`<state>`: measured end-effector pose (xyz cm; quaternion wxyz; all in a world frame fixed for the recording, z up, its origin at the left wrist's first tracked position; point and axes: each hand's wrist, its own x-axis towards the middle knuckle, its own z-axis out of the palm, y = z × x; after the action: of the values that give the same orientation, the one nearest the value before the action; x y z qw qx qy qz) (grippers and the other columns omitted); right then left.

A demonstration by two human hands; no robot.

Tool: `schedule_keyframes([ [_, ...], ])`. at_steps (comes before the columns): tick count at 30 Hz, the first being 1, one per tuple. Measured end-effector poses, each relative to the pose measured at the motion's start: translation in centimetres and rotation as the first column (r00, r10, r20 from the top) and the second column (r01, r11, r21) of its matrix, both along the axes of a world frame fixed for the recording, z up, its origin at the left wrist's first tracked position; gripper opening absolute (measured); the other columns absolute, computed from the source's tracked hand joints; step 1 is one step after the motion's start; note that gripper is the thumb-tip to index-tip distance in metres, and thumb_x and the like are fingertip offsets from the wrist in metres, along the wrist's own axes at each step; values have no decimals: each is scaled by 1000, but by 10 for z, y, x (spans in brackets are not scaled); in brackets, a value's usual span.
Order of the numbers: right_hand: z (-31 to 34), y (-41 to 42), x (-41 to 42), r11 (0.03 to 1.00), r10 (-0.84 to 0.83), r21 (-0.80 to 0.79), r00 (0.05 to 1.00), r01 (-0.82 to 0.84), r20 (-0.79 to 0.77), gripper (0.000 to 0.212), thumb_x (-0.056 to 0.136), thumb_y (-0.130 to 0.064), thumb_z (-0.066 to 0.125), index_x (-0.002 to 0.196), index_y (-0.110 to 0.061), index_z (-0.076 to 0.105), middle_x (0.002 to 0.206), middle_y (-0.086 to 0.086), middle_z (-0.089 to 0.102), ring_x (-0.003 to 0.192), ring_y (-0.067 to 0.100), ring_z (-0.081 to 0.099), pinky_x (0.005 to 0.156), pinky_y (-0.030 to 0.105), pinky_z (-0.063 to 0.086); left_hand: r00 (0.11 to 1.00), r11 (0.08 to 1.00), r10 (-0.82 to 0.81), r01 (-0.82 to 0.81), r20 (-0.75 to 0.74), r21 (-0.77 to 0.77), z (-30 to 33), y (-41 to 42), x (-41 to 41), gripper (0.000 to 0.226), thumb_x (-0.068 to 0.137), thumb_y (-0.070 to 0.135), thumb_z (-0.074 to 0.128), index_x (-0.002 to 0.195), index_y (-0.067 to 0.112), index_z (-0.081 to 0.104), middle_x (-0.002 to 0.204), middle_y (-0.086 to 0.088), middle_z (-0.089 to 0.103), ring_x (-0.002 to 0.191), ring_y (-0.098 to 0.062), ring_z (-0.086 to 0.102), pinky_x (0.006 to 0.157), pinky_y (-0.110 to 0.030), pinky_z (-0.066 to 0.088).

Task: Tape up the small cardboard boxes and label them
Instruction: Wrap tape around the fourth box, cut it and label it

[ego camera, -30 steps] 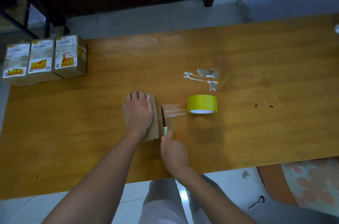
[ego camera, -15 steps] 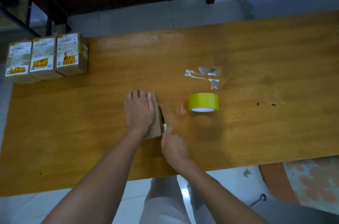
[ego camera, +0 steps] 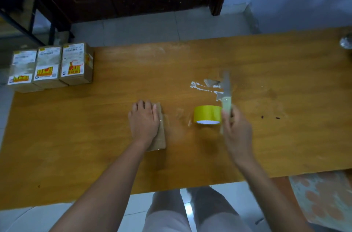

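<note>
While the left hand (ego camera: 144, 119) lies flat on the box (ego camera: 159, 132) and presses it down on the bench (ego camera: 76, 136), the right hand (ego camera: 235, 131) holds a knife (ego camera: 226, 96) up in the air, grip curled tight round the handle, blade pointing away. The tape (ego camera: 207, 114) sits between the two hands, just left of the knife hand and a bit apart from the box. The box runs long from near to far. I think the knife gets put down next, and the right hand is nearer the tape. Three boxes with labels (ego camera: 51, 66) sit in a row at the far left corner
</note>
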<state>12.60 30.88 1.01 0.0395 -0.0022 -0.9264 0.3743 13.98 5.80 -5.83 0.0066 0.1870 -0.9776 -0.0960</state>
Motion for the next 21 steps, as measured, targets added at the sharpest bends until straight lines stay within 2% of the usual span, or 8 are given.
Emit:
schedule_keyframes([
  [2, -9, 44, -38, 992, -75, 105, 997, 73, 12, 26, 98, -36, 48, 109, -16, 61, 75, 6, 65, 68, 31, 60, 54, 35, 35, 1000, 1000, -4, 4, 3, -3, -1, 0, 0, 36, 103, 33, 32, 102, 8, 58, 101, -10, 57, 95, -29, 51, 71, -40, 43],
  [4, -34, 74, -59, 971, -112, 227, 983, 76, 148, 32, 97, -33, 53, 120, -12, 59, 87, 13, 70, 80, 37, 64, 61, 39, 41, 1000, 1000, -5, 5, 2, 0, -2, -1, 0, 36, 103, 33, 33, 102, 8, 58, 101, -10, 57, 95, -29, 51, 70, -40, 43],
  [8, -78, 96, -59, 931, 16, 347, 961, -115, 276, 34, 97, -35, 51, 121, -13, 57, 106, 14, 64, 89, 35, 60, 60, 34, 38, 1000, 1000, 4, -4, -20, 14, -7, -2, 0, 37, 102, 34, 32, 104, 9, 59, 104, -9, 58, 96, -28, 51, 71, -39, 44],
  [10, -83, 97, -54, 891, -31, 441, 954, -109, 298, 40, 97, -42, 46, 126, -14, 51, 114, 16, 55, 81, 35, 59, 57, 33, 38, 1000, 1000, 2, -2, -19, 13, -9, -5, 0, 41, 101, 37, 28, 106, 12, 60, 108, -9, 57, 99, -29, 51, 76, -40, 44],
  [13, -72, 90, -48, 837, -188, 548, 944, 9, 272, 56, 95, -51, 45, 135, -13, 39, 115, 17, 48, 70, 38, 59, 53, 33, 38, 1000, 998, -17, 16, 10, 56, -5, -8, -3, 44, 101, 41, 26, 113, 19, 62, 119, -8, 56, 112, -29, 50, 95, -47, 38],
  [17, -27, 55, -35, 942, -144, 308, 989, 134, 10, 36, 96, -35, 50, 126, -14, 51, 115, 6, 52, 74, 22, 57, 57, 29, 38, 998, 977, -5, -7, 55, 213, 4, -14, -6, 39, 103, 40, 36, 137, 33, 51, 149, 0, 36, 145, -22, 20, 114, -55, 4],
  [19, -4, 14, -16, 990, -3, 139, 994, 19, -111, 25, 95, -32, 46, 115, -19, 54, 106, -2, 52, 77, 10, 51, 62, 28, 38, 992, 939, 114, -89, -57, 332, 13, -18, 0, 43, 102, 37, 41, 144, 29, 45, 154, 0, 31, 149, -19, 12, 115, -52, -2],
  [21, 1, -33, 10, 983, 184, -4, 980, -185, -75, 30, 95, -32, 43, 117, -17, 55, 110, -1, 56, 94, 9, 53, 78, 28, 45, 920, 863, 333, -210, -205, 459, 24, -22, 13, 50, 98, 36, 44, 141, 12, 45, 151, -8, 36, 145, -24, 24, 115, -46, 7],
])
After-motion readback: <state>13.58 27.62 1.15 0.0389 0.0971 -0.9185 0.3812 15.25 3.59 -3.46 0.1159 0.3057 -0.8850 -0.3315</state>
